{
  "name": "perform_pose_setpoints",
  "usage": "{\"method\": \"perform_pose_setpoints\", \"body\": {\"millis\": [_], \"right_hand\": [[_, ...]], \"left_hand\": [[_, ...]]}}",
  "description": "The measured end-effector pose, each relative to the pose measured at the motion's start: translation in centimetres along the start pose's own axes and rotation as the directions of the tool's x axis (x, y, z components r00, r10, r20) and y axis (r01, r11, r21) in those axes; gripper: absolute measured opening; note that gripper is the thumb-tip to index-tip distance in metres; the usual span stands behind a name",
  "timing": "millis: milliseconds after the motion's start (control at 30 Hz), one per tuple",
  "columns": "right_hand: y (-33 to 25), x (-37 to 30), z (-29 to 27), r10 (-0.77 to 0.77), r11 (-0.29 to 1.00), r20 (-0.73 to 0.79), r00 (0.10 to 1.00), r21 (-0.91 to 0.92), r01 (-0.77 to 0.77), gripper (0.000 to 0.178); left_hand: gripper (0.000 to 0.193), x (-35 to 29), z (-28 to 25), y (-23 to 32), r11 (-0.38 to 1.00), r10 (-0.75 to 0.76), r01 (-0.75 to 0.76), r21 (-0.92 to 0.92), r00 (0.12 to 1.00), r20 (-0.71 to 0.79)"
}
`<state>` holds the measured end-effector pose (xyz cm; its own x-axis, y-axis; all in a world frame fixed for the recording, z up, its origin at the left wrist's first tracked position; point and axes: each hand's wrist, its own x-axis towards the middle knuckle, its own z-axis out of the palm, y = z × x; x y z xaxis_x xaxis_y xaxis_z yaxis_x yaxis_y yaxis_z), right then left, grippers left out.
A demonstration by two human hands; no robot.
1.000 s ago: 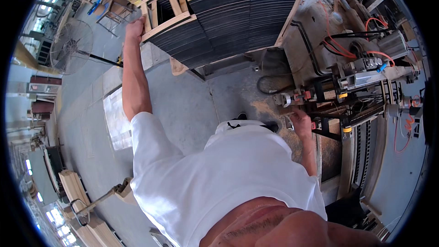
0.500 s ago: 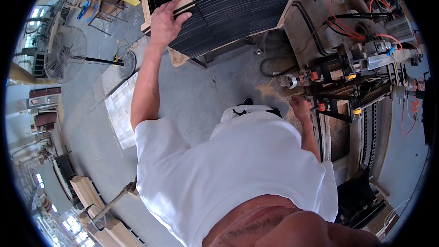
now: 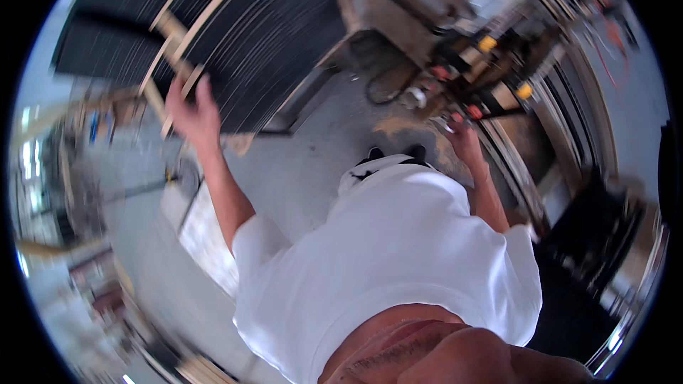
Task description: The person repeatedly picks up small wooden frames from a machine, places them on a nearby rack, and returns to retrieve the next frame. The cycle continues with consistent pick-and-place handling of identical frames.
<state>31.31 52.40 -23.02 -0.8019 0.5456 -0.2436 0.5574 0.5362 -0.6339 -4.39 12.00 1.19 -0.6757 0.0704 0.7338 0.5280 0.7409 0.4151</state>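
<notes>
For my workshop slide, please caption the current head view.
Left hand at pale wooden framing atop a dark layered stack, right hand by workshop machinery.

View has swung round: stack of black boards (image 3: 267, 43) and pale wooden frame (image 3: 208, 18) now lie farther left, slanted, blurred. Machine with yellow-tipped arms (image 3: 498, 98) also shifted left and far. Your left hand (image 3: 196, 117), previously laid over the frame's rail, now spreads thumb from fingers; contact unclear.

Wht sheet (image 3: 206, 237) on grey flr (image 3: 284, 181); sawdust (image 3: 397, 126) to R.
</notes>
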Motion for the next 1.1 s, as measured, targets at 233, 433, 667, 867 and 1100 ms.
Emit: {"method": "perform_pose_setpoints", "body": {"millis": [233,433,667,867,1100], "right_hand": [[-7.3,-10.2,-18.0,-0.14,0.957,-0.594,0.792,-0.286,-0.045,0.031],[-9.0,-27.2,-30.0,-0.249,0.584,-0.89,0.383,-0.453,-0.673,0.027],[-13.3,-44.3,-32.5,-0.24,-0.246,-0.961,0.138,-0.077,-0.966,0.035],[-9.4,-53.2,-34.5,0.296,0.358,-0.955,0.021,0.09,-0.929,0.035],[-10.4,-41.2,-37.3,0.096,0.668,-0.989,0.11,-0.017,-0.744,0.033]], "left_hand": [[0.015,-16.9,14.8,13.8,0.483,0.109,0.647,-0.59,0.624,0.774],[0.03,-23.9,18.3,23.2,0.666,0.619,0.516,-0.539,0.02,0.785],[0.032,-25.2,22.9,24.4,0.664,0.704,0.469,-0.582,-0.131,0.698],[0.033,-27.6,26.0,22.5,0.671,0.724,0.432,-0.603,-0.204,0.659],[0.031,-25.8,27.0,24.8,0.683,0.69,0.426,-0.594,-0.107,0.716]]}}
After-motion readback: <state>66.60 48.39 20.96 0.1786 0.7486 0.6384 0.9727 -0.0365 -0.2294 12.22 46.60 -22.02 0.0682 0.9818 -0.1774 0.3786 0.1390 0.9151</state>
